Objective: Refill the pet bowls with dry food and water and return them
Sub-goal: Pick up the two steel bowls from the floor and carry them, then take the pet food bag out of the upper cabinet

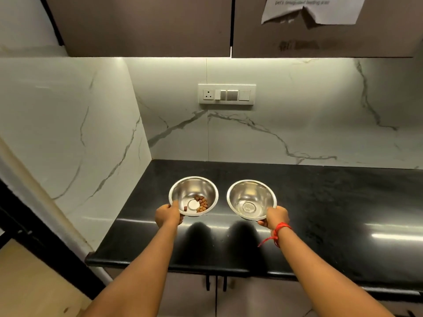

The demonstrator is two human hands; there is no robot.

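1. L hand (168, 215) grips the kibble bowl (193, 196) at its rim, approx 7 o'clock: thumb hooked inside over the lip, other fingers curled under. A pinch on the wall, prob. to keep it level so the kibble (202, 204) doesn't spill.
2. R hand (275, 216) pinches the second bowl (251, 199) the same way, rim approx 5 o'clock. Looks empty or w/ a bit of water; can't tell.
3. Bowls side by side, not touching, over the black counter (320, 213). Can't tell if resting or just above it; shadows sit at 6 o'clock.
4. Only a few pellets, at 3–5 o'clock in the bowl, so refill prob. not done yet.
5. Switch plate (226, 94) at 12 o'clock, well apart.
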